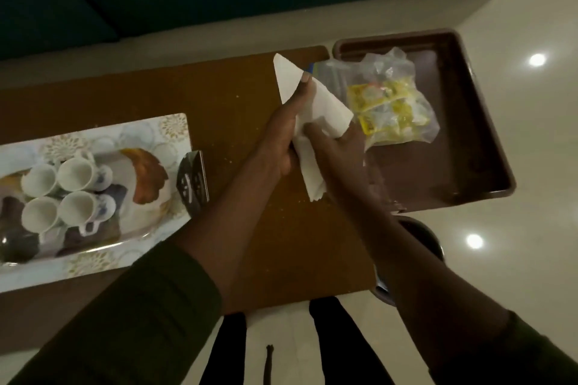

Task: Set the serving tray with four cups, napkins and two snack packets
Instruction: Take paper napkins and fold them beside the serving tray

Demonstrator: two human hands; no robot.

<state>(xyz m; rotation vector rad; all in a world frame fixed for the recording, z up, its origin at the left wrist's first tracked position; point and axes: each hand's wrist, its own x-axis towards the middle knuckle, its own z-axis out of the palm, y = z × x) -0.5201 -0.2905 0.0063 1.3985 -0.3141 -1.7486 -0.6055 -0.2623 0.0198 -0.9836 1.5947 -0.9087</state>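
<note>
A white paper napkin [325,109] is held over the brown table [237,103] by both hands. My left hand [281,134] grips its left side and my right hand [337,147] pinches its lower right part. At the left lies a patterned serving tray [175,128] carrying several white cups [75,173] lying close together. To the right stands a dark brown tray [475,122] with a clear plastic bag of yellow snack packets [387,103] in it.
A small dark packet [192,181] leans at the right end of the patterned tray. A dark round container [419,234] sits below the brown tray, partly behind my right arm. Pale floor lies to the right, a dark sofa at the back.
</note>
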